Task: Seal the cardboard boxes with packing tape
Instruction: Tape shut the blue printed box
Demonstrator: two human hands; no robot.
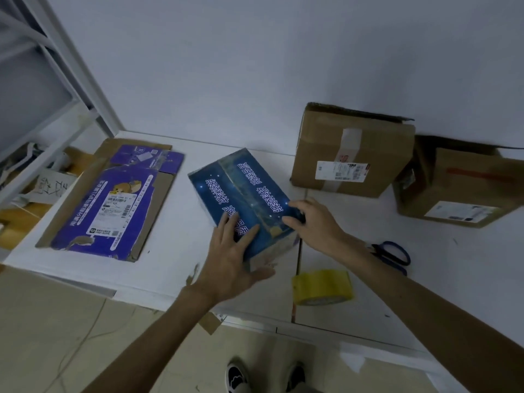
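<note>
As hands hold blue box, left flat

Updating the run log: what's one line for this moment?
left hand flat on blue box | right hand at its edge | tape roll, scissors idle

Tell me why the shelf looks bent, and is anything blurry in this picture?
Head view: the wide lens bows the shelf frame and the table edge; the light is dim, bluish and even, with soft shadows; the brown box at far right is smeared, while the print on the blue box is readable.
</note>
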